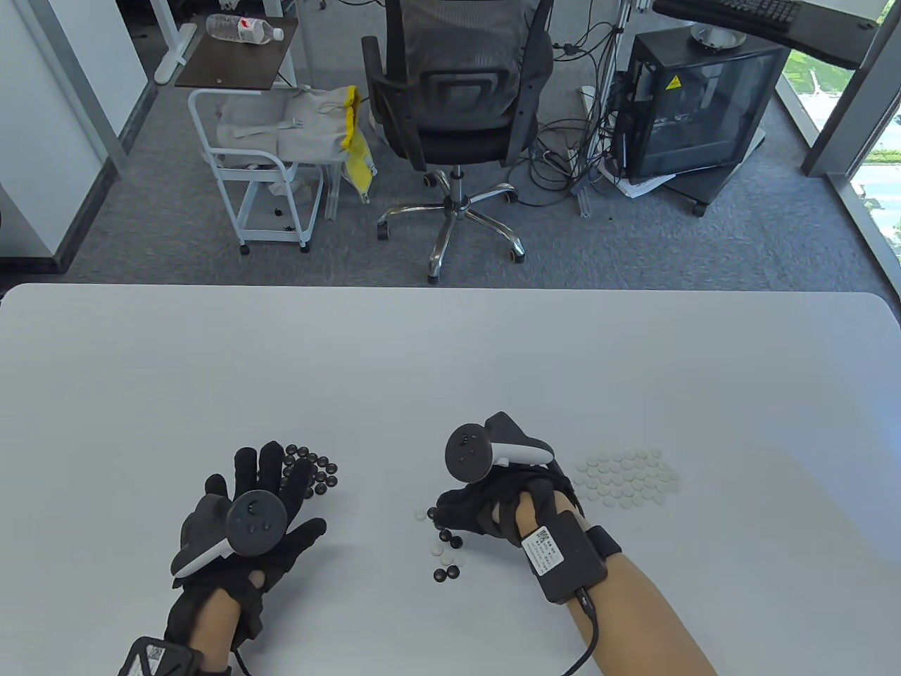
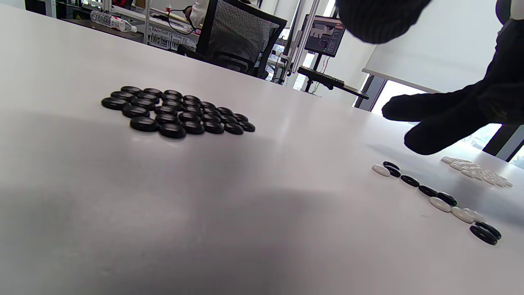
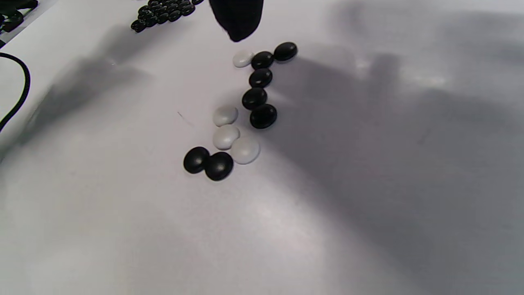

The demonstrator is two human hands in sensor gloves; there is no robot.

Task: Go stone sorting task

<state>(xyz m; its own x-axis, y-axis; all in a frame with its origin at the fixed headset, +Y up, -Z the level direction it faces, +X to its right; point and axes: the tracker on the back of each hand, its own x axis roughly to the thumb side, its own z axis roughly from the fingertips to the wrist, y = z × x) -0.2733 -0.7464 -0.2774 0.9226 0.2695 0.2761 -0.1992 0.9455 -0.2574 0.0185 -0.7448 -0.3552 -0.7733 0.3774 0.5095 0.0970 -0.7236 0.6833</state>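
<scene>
Several black stones lie in a pile (image 1: 313, 470) on the white table (image 1: 450, 366); the pile also shows in the left wrist view (image 2: 176, 112). My left hand (image 1: 281, 493) rests flat with fingers spread, its fingertips at the pile's left edge, holding nothing. A pile of white stones (image 1: 626, 479) lies to the right. Between the piles is a small mixed group of black and white stones (image 1: 443, 546), also in the right wrist view (image 3: 241, 110). My right hand (image 1: 450, 514) hovers with curled fingers over the group's far end. One fingertip (image 3: 237, 20) hangs just above a white stone (image 3: 243, 58).
Beyond the table's far edge stand an office chair (image 1: 457, 105), a white cart (image 1: 260, 162) and a computer case (image 1: 697, 105). A cable (image 1: 591, 634) runs from the box on my right wrist.
</scene>
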